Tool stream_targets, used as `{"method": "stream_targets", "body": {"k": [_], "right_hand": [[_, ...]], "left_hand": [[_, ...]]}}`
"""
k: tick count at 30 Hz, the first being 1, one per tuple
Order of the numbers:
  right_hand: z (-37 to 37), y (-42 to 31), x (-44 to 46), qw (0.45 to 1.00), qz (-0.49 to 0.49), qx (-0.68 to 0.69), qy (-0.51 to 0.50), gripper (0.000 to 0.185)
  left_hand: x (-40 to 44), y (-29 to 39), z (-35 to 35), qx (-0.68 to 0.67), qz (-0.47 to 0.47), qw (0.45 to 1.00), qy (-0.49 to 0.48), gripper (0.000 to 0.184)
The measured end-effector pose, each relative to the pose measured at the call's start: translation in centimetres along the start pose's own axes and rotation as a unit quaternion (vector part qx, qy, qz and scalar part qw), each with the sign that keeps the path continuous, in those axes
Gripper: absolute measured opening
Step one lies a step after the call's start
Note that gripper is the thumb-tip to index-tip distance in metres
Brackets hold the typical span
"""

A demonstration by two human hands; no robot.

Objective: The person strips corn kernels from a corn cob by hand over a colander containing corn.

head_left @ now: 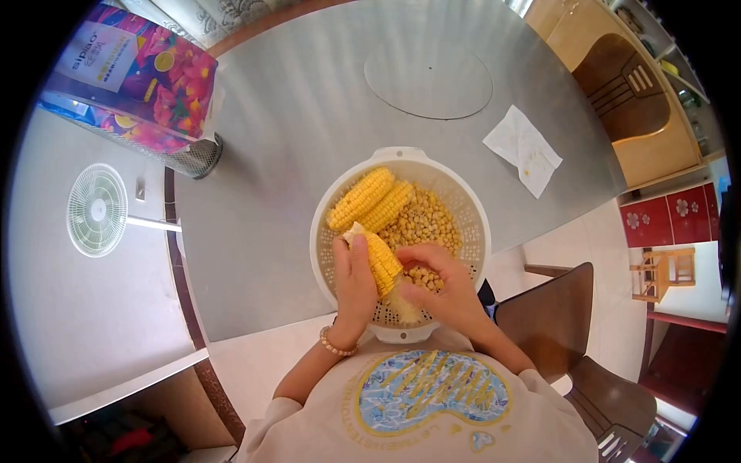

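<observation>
A yellow corn cob (380,258) is gripped in my left hand (353,282), its pale end pointing up and away from me. At its lower end some cob is pale, with fine silk-like strands. My right hand (448,289) is curled at the cob's right side, fingertips and thumb against it; whether loose kernels are in it I cannot tell. Both hands are over a white colander (320,231) on the table's near edge. Inside lie two whole corn cobs (361,199), side by side at the left, and many loose corn kernels (423,224).
The grey table (262,231) carries a crumpled white tissue (525,150) at right and a round disc (428,77) farther back. A colourful tissue pack (147,85) sits in a mesh basket (197,158) at the left. Brown chairs (548,316) stand right; a white fan (97,210) is left.
</observation>
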State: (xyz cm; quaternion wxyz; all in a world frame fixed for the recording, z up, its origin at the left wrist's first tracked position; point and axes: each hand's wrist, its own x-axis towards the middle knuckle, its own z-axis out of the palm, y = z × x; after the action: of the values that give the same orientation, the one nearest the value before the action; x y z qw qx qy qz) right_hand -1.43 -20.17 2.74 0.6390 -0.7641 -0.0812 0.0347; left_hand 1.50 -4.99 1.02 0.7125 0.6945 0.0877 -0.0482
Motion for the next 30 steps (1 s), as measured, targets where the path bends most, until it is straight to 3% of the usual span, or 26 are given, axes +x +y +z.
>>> {"method": "stream_targets", "body": {"k": [7, 10, 12, 15, 19, 21, 25, 27, 30], "right_hand": [[0.4, -1.2, -0.3, 0.993, 0.053, -0.108, -0.004, 0.042], [0.3, -0.4, -0.5, 0.997, 0.054, -0.053, -0.005, 0.040], [0.2, 1.1, -0.6, 0.984, 0.175, 0.024, 0.003, 0.039], [0.3, 1.6, -0.7, 0.976, 0.160, 0.142, 0.027, 0.036], [0.8, -0.4, -0.2, 0.985, 0.134, 0.105, 0.017, 0.032], [0.9, -0.4, -0.2, 0.992, 0.119, 0.033, 0.002, 0.035], [1.1, -0.5, -0.1, 0.989, 0.140, 0.050, 0.002, 0.036], [0.9, -0.3, -0.1, 0.987, 0.158, 0.032, -0.022, 0.036], [0.7, 1.5, -0.3, 0.971, 0.215, 0.104, 0.016, 0.034]], "left_hand": [[-0.1, -0.5, 0.6, 0.078, 0.064, 0.995, -0.018, 0.029], [-0.3, -0.2, 0.5, 0.037, 0.053, 0.998, -0.027, 0.028], [-0.1, -0.5, -0.2, 0.061, 0.006, 0.997, -0.054, 0.027], [-0.2, -0.2, 0.2, 0.034, 0.029, 0.998, -0.032, 0.028], [-0.1, 0.6, 0.5, -0.018, 0.019, 1.000, -0.015, 0.030], [-0.2, 0.7, 0.6, 0.051, 0.065, 0.997, -0.015, 0.033], [-0.1, -0.2, 0.3, 0.036, 0.068, 0.997, -0.013, 0.033], [0.0, -0.7, 0.3, 0.093, 0.117, 0.989, -0.007, 0.032], [0.0, -0.4, 0.0, 0.037, 0.057, 0.997, -0.026, 0.030]]}}
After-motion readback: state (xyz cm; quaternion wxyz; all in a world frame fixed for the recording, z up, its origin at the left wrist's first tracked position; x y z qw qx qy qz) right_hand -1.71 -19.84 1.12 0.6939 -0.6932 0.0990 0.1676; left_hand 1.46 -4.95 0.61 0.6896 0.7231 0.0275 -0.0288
